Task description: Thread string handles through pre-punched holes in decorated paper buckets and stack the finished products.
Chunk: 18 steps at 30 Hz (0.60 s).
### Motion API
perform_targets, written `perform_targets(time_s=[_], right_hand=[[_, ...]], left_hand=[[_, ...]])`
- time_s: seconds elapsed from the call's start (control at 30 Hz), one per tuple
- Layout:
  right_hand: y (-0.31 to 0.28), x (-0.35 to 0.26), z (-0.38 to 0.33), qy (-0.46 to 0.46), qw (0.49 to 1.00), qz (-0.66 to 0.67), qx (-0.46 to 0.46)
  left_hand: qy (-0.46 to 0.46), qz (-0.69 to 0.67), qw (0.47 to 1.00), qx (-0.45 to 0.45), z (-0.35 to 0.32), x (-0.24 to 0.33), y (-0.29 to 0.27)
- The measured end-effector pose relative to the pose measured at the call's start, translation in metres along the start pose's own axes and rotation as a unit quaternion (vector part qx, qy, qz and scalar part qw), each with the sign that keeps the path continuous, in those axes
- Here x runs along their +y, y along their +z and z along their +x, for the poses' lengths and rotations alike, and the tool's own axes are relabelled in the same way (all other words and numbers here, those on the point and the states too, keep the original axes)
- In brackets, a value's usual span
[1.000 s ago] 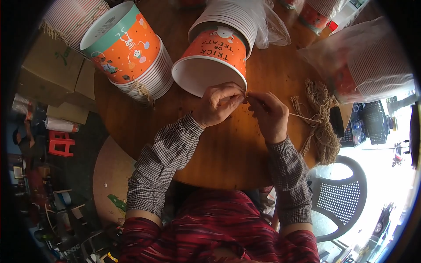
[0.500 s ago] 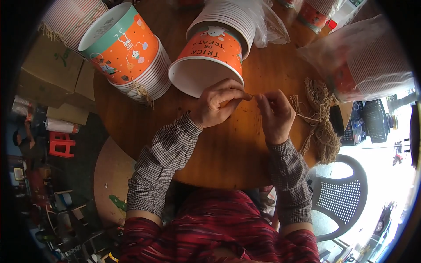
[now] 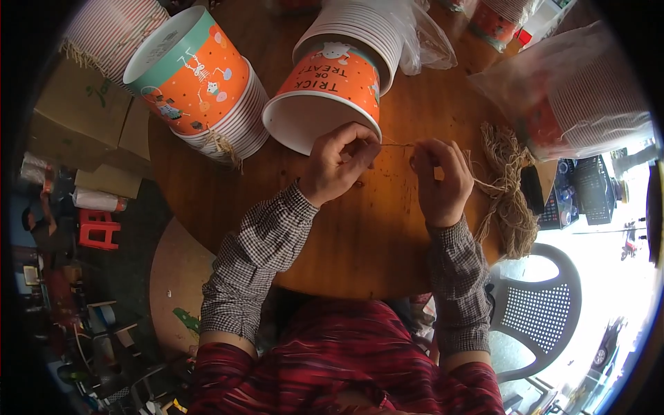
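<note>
A thin strand of twine [image 3: 397, 145] stretches between my two hands over the table. My left hand [image 3: 340, 160] pinches one end, close to the rim of an orange paper bucket [image 3: 319, 114] lying on its side with its white mouth toward me. My right hand [image 3: 443, 178] pinches the other end, thumb against fingers. Just right of that hand lies a bundle of tan twine [image 3: 512, 200], tied at its middle, with loose ends reaching toward my fingers. Whether the strand is joined to the bucket is hidden behind my left hand.
Stacked orange and green buckets [image 3: 200, 76] stand at the left, twine hanging from one. White nested buckets [image 3: 356, 34] lie behind the tipped one, beside clear plastic. A bagged stack [image 3: 574, 97] is at the right. A grey chair [image 3: 539, 311] stands by the round wooden table [image 3: 346, 256].
My hands have drawn apart, the left slightly left and the right slightly right, so more strand shows between them. The tipped bucket has shifted a little to the left.
</note>
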State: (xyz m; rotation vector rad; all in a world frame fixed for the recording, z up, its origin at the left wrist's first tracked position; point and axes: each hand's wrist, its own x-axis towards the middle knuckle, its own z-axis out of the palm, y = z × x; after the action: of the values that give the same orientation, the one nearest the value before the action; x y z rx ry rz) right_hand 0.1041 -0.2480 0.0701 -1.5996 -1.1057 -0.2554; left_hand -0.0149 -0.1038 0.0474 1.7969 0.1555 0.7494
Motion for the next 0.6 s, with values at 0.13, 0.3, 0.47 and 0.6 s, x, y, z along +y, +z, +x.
perform_targets(time_s=[0.13,0.3,0.47,0.6], right_hand=[[0.002,0.003,-0.001,-0.128,0.987,-0.070,-0.072],[0.010,-0.003,-0.007,-0.161,0.981,0.005,-0.110],[0.010,-0.005,-0.008,-0.034,0.992,0.090,-0.082],[0.012,-0.001,-0.006,0.040,0.986,0.144,-0.075]], left_hand=[[-0.093,-0.162,0.982,0.020,-0.001,0.010,0.004],[-0.174,-0.205,0.963,-0.006,-0.002,0.017,0.005],[-0.218,-0.210,0.951,-0.063,-0.004,0.010,0.001],[-0.204,-0.256,0.942,-0.080,-0.006,0.002,0.000]])
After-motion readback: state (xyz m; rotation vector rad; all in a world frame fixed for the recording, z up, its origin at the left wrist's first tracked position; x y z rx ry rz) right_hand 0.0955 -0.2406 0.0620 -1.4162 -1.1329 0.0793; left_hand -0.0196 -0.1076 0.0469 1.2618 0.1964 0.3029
